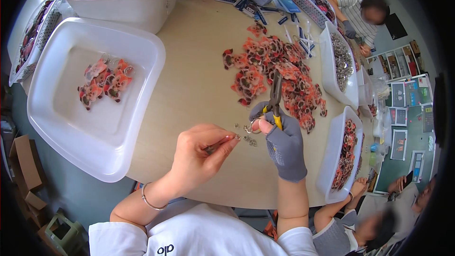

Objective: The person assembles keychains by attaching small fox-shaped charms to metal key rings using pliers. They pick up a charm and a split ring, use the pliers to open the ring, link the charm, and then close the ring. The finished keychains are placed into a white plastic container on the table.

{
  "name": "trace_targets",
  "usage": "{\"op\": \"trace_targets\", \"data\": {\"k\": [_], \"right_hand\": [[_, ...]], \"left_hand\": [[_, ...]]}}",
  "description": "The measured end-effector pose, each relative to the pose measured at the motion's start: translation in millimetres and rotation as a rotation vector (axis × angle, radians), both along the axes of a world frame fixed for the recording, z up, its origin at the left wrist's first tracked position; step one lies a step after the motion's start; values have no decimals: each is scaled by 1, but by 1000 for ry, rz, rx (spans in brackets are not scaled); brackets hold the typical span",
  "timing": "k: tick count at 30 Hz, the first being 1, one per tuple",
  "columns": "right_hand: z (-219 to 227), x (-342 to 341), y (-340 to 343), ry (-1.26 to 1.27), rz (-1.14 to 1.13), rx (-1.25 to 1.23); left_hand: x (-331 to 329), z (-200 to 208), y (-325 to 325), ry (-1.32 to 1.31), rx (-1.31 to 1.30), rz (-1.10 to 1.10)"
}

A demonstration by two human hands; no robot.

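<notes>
My bare left hand [201, 154] is closed in a pinch, with a tiny metal ring [238, 137] at its fingertips. My right hand [286, 149], in a grey glove that leaves the thumb tip bare, is wrapped round pliers [275, 92] with yellow-and-black handles, jaws pointing away from me. A metal key ring [254, 126] sits at the right thumb and finger, close to the left fingertips. Several small metal links [251, 141] lie on the table beneath the hands. Beyond the pliers spreads a heap of orange-red animal-shaped charms [265, 50].
A white tub [142, 114] at left holds several charms with rings. Behind it stands a bin [123, 12] of red pieces. Along the right are a tray of metal rings [341, 59] and a tray of charms [345, 154]. Other people [367, 16] sit to the right.
</notes>
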State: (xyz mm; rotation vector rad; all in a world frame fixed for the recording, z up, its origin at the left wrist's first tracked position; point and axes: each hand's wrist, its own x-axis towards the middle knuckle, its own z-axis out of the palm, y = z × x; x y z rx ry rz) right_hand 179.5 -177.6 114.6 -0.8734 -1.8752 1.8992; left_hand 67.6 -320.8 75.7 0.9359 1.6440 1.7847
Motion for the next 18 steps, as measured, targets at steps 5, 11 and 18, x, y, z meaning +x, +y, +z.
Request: {"op": "trace_targets", "data": {"k": [5, 11, 18], "right_hand": [[11, 11, -4, 82, -29, -97], [21, 14, -10, 100, -55, -83], [21, 15, -11, 96, -71, -103]], "left_hand": [[8, 2, 7, 37, 21, -57], [9, 4, 8, 57, 61, -49], [8, 2, 6, 65, 87, -67]]}}
